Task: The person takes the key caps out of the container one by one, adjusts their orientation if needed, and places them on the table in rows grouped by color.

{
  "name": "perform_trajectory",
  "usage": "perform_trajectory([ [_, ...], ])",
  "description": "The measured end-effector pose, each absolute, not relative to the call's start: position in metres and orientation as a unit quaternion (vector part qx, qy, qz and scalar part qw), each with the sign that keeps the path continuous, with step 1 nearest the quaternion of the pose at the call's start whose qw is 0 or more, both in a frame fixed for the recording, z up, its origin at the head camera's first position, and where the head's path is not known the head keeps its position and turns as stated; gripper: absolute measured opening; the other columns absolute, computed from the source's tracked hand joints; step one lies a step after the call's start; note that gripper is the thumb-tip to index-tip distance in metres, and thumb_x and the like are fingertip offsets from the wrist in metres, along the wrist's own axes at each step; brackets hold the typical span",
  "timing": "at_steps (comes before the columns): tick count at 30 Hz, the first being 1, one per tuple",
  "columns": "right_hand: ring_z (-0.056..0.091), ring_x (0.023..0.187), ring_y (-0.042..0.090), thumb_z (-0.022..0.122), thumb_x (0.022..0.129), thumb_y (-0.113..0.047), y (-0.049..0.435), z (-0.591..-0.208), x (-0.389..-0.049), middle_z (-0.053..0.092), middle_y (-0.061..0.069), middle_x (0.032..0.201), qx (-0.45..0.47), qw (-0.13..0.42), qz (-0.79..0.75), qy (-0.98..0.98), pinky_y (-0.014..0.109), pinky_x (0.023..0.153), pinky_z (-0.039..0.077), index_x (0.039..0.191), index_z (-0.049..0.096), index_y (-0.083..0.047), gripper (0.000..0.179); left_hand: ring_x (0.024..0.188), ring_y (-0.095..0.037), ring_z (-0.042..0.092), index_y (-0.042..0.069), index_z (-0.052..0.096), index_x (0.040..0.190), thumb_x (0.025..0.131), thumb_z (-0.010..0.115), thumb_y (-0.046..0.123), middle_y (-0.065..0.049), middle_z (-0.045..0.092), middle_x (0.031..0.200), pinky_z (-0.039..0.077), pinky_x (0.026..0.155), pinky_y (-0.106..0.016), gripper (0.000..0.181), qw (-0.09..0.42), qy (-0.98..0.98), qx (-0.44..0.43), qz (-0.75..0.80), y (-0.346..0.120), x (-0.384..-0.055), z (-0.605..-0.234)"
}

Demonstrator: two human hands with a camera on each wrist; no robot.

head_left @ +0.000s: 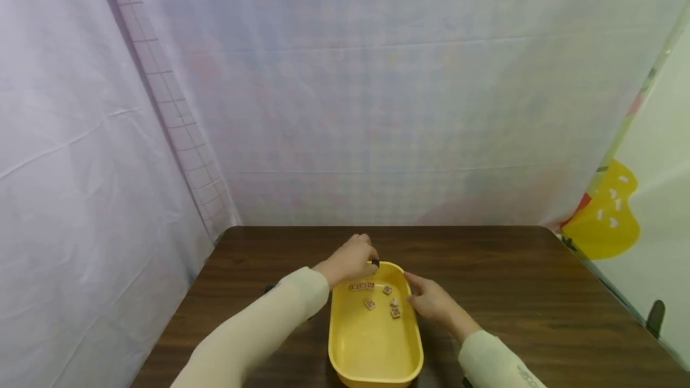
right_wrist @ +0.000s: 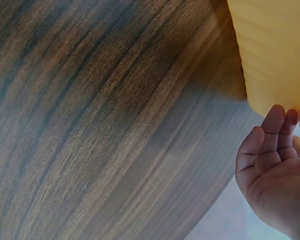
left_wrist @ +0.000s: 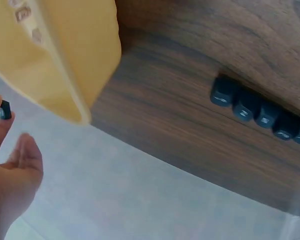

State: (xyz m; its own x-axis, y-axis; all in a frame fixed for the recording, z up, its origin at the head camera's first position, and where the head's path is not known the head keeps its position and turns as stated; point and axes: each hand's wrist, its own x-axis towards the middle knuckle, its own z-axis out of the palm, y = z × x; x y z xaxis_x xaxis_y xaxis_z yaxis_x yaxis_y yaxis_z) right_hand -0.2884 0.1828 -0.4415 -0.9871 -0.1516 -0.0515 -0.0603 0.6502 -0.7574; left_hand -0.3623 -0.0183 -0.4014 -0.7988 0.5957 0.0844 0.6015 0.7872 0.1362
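My left hand [head_left: 351,258] is over the far left rim of a yellow plastic tub [head_left: 377,355], pinching a small black keycap [left_wrist: 5,110] between thumb and finger. At the tub's far right corner my right hand [head_left: 431,299] grips the rim; in the right wrist view its fingers [right_wrist: 273,120] lie against the outer wall. Inside the tub, toward the far end, are several small pale square pieces with dark markings, among them one loose square piece [head_left: 369,303]. Three of them sit side by side near the left wall.
A row of black keycaps [left_wrist: 265,117] with light markings lies on the dark wooden table [head_left: 501,280], left of the tub. My left sleeve [head_left: 269,322] covers that area in the head view. Pale curtains [head_left: 377,106] hang behind the table.
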Motion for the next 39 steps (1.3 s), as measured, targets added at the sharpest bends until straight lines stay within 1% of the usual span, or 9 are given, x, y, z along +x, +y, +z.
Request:
perform_trajectory([
  [2, 0.059, 0.107, 0.035, 0.059, 0.091, 0.002, 0.183, -0.442, -0.288, 0.053, 0.032, 0.134, -0.062, 0.053, -0.415, 0.906, 0.052, 0.093, 0.047, 0.144, 0.043, 0.009, 0.056, 0.086, -0.013, 0.055, 0.01, 0.075, 0.112, 0.096, 0.066, 0.022, 0.0, 0.066, 0.101, 0.048, 0.076, -0.028, 0.022, 0.008, -0.944, -0.308, -0.117, -0.027, -0.364, -0.397],
  [4, 0.059, 0.108, 0.034, 0.058, 0.091, 0.003, 0.183, -0.442, -0.288, 0.051, 0.033, 0.136, -0.06, 0.054, -0.417, 0.905, 0.052, 0.091, 0.049, 0.144, 0.042, 0.008, 0.056, 0.08, -0.012, 0.06, 0.007, 0.073, 0.115, 0.096, 0.065, 0.02, -0.004, 0.07, 0.103, 0.05, 0.072, -0.028, 0.025, -0.003, -0.944, -0.296, -0.146, -0.036, -0.366, -0.394],
  [7, 0.06, 0.105, 0.032, 0.058, 0.091, 0.003, 0.183, -0.442, -0.288, 0.052, 0.033, 0.135, -0.055, 0.057, -0.418, 0.905, 0.047, 0.086, 0.051, 0.145, 0.042, 0.008, 0.056, 0.088, -0.016, 0.066, 0.005, 0.071, 0.12, 0.095, 0.065, 0.017, -0.009, 0.07, 0.114, 0.054, 0.076, -0.03, 0.028, -0.013, -0.945, -0.268, -0.184, -0.051, -0.367, -0.394],
  [12, 0.061, 0.091, 0.026, 0.058, 0.09, 0.003, 0.183, -0.441, -0.288, 0.061, 0.029, 0.121, -0.049, 0.06, -0.427, 0.901, 0.039, 0.078, 0.053, 0.145, 0.041, 0.009, 0.058, 0.096, -0.023, 0.067, 0.003, 0.07, 0.12, 0.094, 0.066, 0.013, -0.012, 0.069, 0.116, 0.056, 0.08, -0.037, 0.028, -0.01, -0.945, -0.237, -0.225, -0.073, -0.368, -0.399],
  [19, 0.061, 0.08, 0.021, 0.059, 0.09, 0.003, 0.182, -0.441, -0.288, 0.066, 0.023, 0.11, -0.046, 0.056, -0.423, 0.903, 0.035, 0.068, 0.052, 0.145, 0.042, 0.009, 0.057, 0.091, -0.024, 0.067, 0.001, 0.072, 0.115, 0.092, 0.068, 0.01, -0.013, 0.07, 0.109, 0.056, 0.077, -0.039, 0.025, 0.004, -0.937, -0.225, -0.267, -0.103, -0.367, -0.405],
  [26, 0.054, 0.063, 0.018, 0.058, 0.09, 0.004, 0.182, -0.441, -0.287, 0.066, 0.014, 0.094, -0.051, 0.05, -0.431, 0.899, 0.03, 0.054, 0.045, 0.144, 0.041, 0.01, 0.057, 0.094, -0.028, 0.067, 0.0, 0.072, 0.111, 0.09, 0.071, 0.009, -0.013, 0.071, 0.103, 0.055, 0.081, -0.043, 0.023, 0.04, -0.942, -0.202, -0.267, -0.141, -0.369, -0.413],
  [29, 0.048, 0.055, 0.016, 0.058, 0.09, 0.004, 0.182, -0.442, -0.287, 0.062, 0.01, 0.083, -0.05, 0.05, -0.435, 0.898, 0.028, 0.05, 0.041, 0.144, 0.041, 0.009, 0.057, 0.087, -0.025, 0.065, 0.0, 0.072, 0.111, 0.089, 0.072, 0.008, -0.01, 0.07, 0.097, 0.054, 0.076, -0.042, 0.023, 0.042, -0.94, -0.171, -0.291, -0.161, -0.367, -0.418],
  [33, 0.045, 0.052, 0.015, 0.057, 0.09, 0.003, 0.182, -0.443, -0.286, 0.06, 0.009, 0.079, -0.044, 0.055, -0.442, 0.894, 0.026, 0.048, 0.039, 0.145, 0.041, 0.008, 0.057, 0.079, -0.021, 0.06, -0.003, 0.072, 0.11, 0.089, 0.072, 0.007, -0.006, 0.066, 0.088, 0.051, 0.07, -0.038, 0.024, 0.042, -0.936, -0.131, -0.324, -0.191, -0.362, -0.428],
  [39, 0.044, 0.051, 0.014, 0.057, 0.09, 0.003, 0.182, -0.444, -0.287, 0.059, 0.009, 0.078, -0.037, 0.057, -0.444, 0.893, 0.026, 0.047, 0.037, 0.146, 0.041, 0.007, 0.058, 0.097, -0.033, 0.065, -0.006, 0.07, 0.113, 0.091, 0.07, 0.01, -0.016, 0.07, 0.103, 0.054, 0.082, -0.047, 0.027, 0.033, -0.941, -0.096, -0.322, -0.235, -0.354, -0.442],
])
